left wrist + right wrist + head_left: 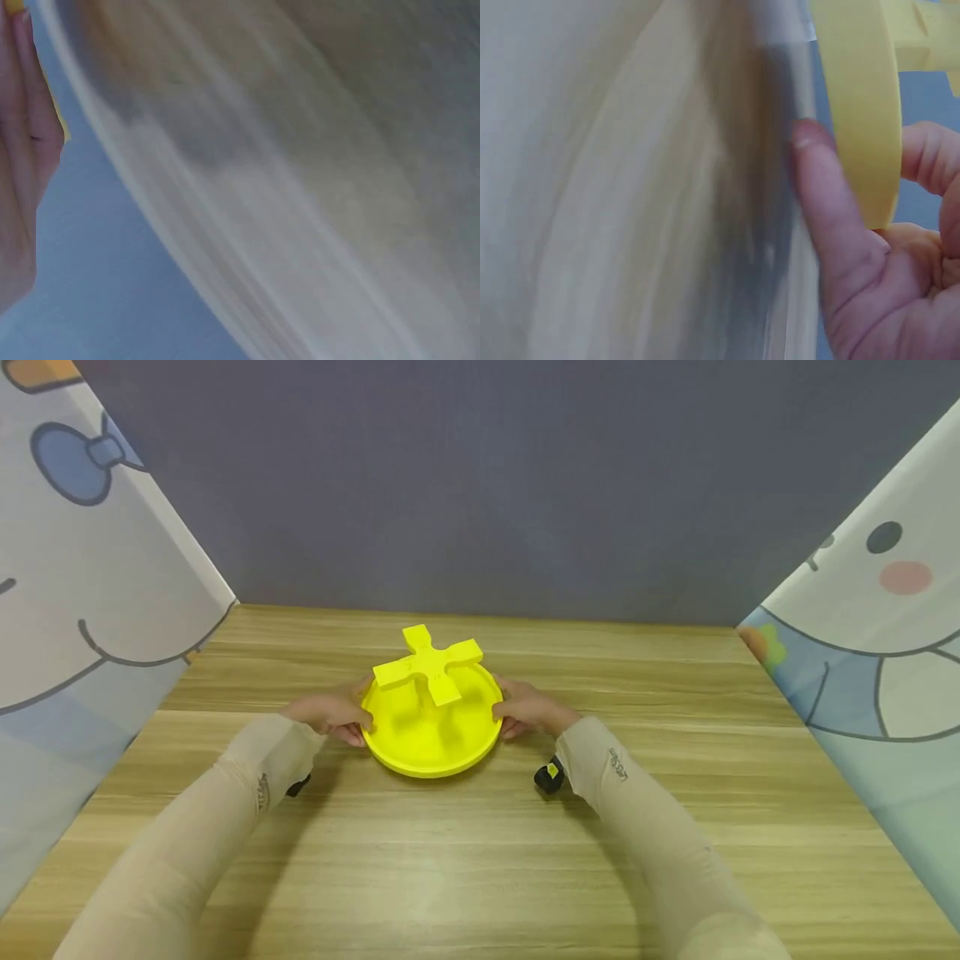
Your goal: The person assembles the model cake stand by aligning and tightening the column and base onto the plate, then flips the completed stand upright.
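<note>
A bright yellow round dish (420,752) with a low rim is in the middle of the head view. Above its centre stands a yellow four-armed cross (429,665), tilted a little in this view. My left hand (333,710) grips the dish's left rim, thumb on the near side. On the opposite rim, my right hand (528,703) holds on the same way. The right wrist view shows the dish edge (862,120) between the fingers of that hand. At the left border of the left wrist view, my left hand (26,150) shows with a sliver of yellow behind it.
The wood-grain table (420,877) lies under both arms. A dark grey panel (480,485) stands along its back edge, with cartoon-printed walls (885,635) at both sides. A black wrist device (550,777) shows beneath the right cuff.
</note>
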Demonstrator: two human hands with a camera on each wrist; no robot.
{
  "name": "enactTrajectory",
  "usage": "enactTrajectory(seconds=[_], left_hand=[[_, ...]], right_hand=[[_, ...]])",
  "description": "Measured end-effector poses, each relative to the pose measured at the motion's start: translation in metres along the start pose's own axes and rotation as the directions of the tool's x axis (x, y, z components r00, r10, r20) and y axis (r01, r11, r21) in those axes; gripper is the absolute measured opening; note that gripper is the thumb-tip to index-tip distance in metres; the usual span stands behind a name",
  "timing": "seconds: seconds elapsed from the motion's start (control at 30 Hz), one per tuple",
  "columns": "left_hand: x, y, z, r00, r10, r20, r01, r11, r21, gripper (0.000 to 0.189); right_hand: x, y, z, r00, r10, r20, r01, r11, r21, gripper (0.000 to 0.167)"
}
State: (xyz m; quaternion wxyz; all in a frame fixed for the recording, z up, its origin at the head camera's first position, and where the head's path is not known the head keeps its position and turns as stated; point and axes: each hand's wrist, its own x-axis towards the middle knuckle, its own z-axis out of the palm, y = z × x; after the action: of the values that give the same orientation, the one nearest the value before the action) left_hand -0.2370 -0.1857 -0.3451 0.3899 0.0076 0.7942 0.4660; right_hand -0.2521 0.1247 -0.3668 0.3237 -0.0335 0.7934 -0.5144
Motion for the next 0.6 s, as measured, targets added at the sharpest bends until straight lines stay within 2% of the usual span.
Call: enactTrajectory(seconds=[0.1, 0.2, 0.27, 0.33, 0.4, 0.5, 0.6], left_hand=[[-0.009, 0.004, -0.003, 0.999, 0.052, 0.013, -0.052, 0.999, -0.006, 0.098], [-0.021, 0.011, -0.005, 0.994, 0.107, 0.002, -0.106, 0.994, -0.035, 0.095], [-0.028, 0.018, -0.006, 0.988, 0.155, -0.014, -0.155, 0.987, -0.051, 0.093], [-0.035, 0.023, -0.007, 0.982, 0.187, -0.031, -0.189, 0.979, -0.074, 0.091], [-0.041, 0.027, -0.008, 0.978, 0.207, -0.036, -0.210, 0.973, -0.093, 0.090], [-0.049, 0.028, -0.009, 0.973, 0.230, -0.030, -0.232, 0.964, -0.131, 0.089], [-0.053, 0.028, -0.008, 0.967, 0.251, -0.043, -0.255, 0.953, -0.161, 0.088]], right_hand=[[-0.009, -0.002, -0.003, 0.999, -0.040, -0.003, 0.040, 0.989, 0.139, 0.086], [-0.021, -0.005, -0.006, 0.995, -0.099, 0.010, 0.091, 0.950, 0.299, 0.081], [-0.029, -0.008, -0.007, 0.987, -0.158, 0.015, 0.138, 0.899, 0.416, 0.077], [-0.038, -0.012, -0.008, 0.972, -0.235, 0.017, 0.191, 0.828, 0.527, 0.071], [-0.045, -0.015, -0.008, 0.953, -0.302, 0.011, 0.236, 0.767, 0.596, 0.066], [-0.055, -0.021, -0.006, 0.930, -0.369, -0.005, 0.284, 0.705, 0.650, 0.063], [-0.063, -0.025, -0.004, 0.916, -0.401, -0.037, 0.317, 0.661, 0.680, 0.064]])
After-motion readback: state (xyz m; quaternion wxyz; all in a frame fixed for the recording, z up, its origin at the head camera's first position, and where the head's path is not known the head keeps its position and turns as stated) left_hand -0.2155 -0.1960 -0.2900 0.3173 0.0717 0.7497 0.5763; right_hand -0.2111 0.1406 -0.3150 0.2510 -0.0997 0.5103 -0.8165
